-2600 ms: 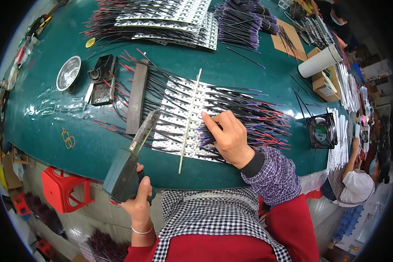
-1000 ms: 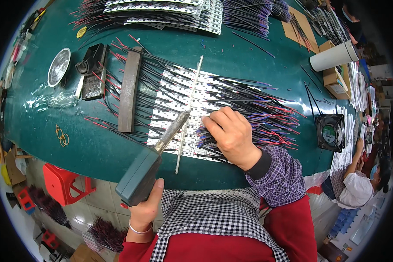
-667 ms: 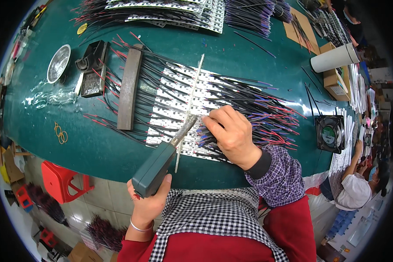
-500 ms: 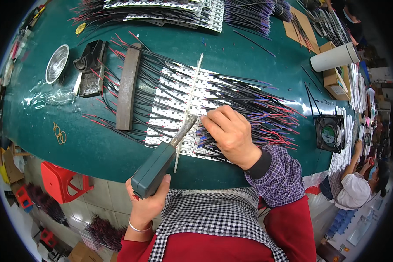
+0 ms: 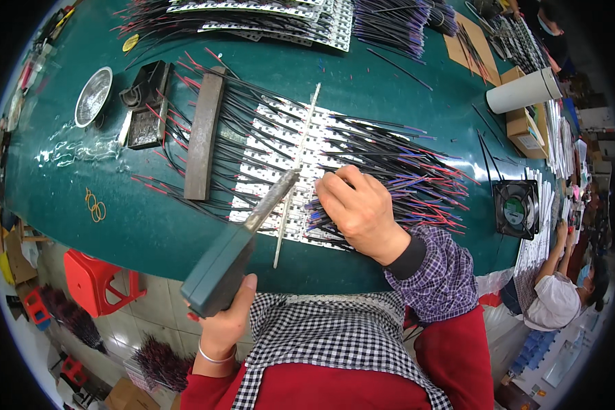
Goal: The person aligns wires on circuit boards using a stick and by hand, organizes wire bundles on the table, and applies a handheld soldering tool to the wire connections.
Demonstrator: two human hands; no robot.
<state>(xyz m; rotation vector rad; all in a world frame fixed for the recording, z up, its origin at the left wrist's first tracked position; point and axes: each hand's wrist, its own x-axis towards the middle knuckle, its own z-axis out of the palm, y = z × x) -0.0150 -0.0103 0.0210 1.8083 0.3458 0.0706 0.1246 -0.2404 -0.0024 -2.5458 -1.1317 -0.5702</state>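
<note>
My left hand is closed round the dark green handle of a soldering gun. Its long grey metal tip points up and right, over a panel of white circuit boards. My right hand lies palm down at the panel's right side, thumb and fingers pinched close to the pads. A wire seems to be in that pinch, mostly hidden under the fingers. Black wires with red and blue ends fan out beneath and beyond this hand. A thin pale strip lies lengthwise across the panel.
A heavy metal bar presses on the left-hand wires. Left of it are a black solder holder, a metal bowl and rubber bands. A small fan and white cylinder stand right. Wired boards lie behind.
The soldering gun has swung left and slightly up, its tip drawing away from my right fingertips. My left hand has shifted a little left; my right hand stays nearly still.
</note>
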